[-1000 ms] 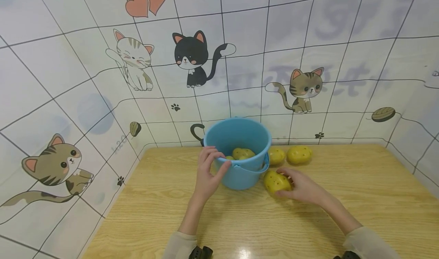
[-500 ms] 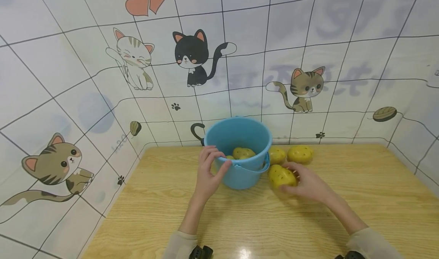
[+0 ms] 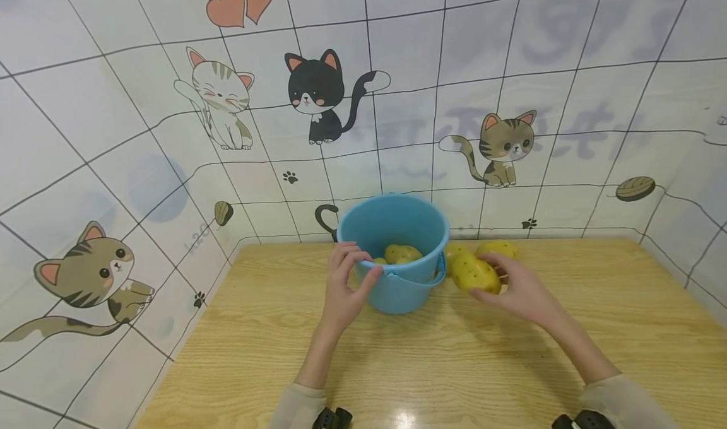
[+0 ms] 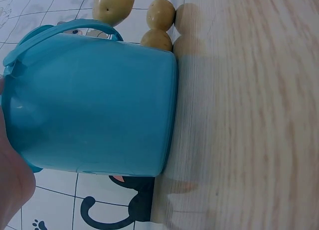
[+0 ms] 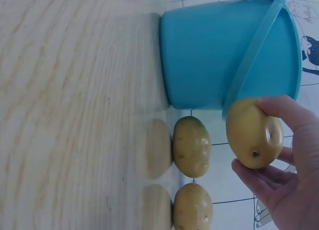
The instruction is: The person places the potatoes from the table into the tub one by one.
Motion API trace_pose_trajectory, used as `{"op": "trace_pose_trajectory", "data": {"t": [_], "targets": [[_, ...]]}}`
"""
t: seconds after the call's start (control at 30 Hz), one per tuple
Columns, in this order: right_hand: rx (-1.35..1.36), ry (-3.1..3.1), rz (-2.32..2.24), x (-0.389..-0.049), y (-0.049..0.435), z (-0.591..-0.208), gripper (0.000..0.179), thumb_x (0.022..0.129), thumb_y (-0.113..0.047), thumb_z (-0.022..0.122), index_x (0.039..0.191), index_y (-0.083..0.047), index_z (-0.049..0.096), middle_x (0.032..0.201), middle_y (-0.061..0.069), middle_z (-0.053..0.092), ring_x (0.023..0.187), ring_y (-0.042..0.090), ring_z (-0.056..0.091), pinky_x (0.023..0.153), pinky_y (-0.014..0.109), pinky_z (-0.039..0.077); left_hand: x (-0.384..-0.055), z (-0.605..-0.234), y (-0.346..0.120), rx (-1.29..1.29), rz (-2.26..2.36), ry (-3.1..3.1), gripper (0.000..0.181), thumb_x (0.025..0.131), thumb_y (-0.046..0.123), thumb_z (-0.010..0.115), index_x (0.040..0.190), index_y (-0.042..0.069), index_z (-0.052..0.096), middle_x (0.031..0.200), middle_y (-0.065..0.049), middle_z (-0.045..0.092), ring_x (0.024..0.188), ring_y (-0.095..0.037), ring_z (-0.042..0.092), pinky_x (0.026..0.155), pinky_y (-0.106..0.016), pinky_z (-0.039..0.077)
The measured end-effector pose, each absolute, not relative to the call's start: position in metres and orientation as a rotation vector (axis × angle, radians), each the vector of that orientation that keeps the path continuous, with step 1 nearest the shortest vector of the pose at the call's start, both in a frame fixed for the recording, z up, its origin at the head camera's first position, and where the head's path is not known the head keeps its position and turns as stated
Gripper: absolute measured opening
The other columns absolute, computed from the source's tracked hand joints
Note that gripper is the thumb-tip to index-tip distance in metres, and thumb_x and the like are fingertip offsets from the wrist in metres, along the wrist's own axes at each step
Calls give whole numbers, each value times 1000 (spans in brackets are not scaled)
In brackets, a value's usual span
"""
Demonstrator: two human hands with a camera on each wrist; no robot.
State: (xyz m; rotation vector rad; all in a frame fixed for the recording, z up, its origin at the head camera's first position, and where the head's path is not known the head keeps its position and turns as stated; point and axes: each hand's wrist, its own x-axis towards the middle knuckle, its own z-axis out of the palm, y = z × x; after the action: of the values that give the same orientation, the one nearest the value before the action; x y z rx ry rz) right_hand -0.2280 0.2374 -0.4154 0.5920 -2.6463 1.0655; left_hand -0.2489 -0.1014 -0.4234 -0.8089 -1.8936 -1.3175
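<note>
Here, right fingers gripping potato, left fingers holding blue bucket

the left hand grips an upright blue bucket with potatoes inside. beside it, the right hand holds a yellow potato aloft.

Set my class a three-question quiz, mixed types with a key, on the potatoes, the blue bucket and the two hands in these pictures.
1. True or false: the person's right hand holds a yellow oval potato clear of the pale wooden tabletop.
2. Fill in: the left hand grips the ____ of the round blue plastic bucket.
3. Count: in the right wrist view, how many loose potatoes lie on the tabletop outside the bucket?

Key: 1. True. 2. Rim. 3. Two, side by side.
</note>
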Motion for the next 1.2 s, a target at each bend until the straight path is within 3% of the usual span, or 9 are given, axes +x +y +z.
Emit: {"op": "trace_pose_trajectory", "data": {"t": [0.17,0.47,0.7,0.93,1.2], "targets": [[571,-2594,1052,-227,237,-408,65,84,-24,84,135,4,54,125,23,63,100,34,66,83,44,55,-249,-424,-102,-812,-1316,-1883,15,88,9,76,99,10,66,107,-8,58,121,-37,45,108,-52,30],[544,-2493,1038,-221,233,-393,67,83,-22,86,138,0,55,126,17,62,99,31,65,79,21,52,-231,-402,-95,-822,-1326,-1847,19,81,-9,74,94,-2,63,101,-20,56,114,-53,43,105,-56,30],[549,-2448,1057,-219,229,-383,67,83,-21,86,138,-2,54,127,16,62,101,32,65,80,9,46,-226,-397,-94,-818,-1295,-1848,18,83,-5,74,96,0,62,103,-16,55,115,-43,44,105,-54,32],[581,-2365,1027,-218,225,-374,67,79,-16,87,136,-1,56,123,14,65,100,26,64,82,8,45,-229,-402,-95,-814,-1326,-1848,18,82,-8,74,95,-2,63,102,-20,56,114,-51,43,105,-55,31],[588,-2319,1024,-216,218,-365,67,77,-14,88,136,-3,57,123,13,65,99,28,66,81,6,44,-239,-418,-98,-806,-1298,-1860,21,82,-4,76,97,5,64,104,-15,57,117,-46,44,106,-53,31]]}}
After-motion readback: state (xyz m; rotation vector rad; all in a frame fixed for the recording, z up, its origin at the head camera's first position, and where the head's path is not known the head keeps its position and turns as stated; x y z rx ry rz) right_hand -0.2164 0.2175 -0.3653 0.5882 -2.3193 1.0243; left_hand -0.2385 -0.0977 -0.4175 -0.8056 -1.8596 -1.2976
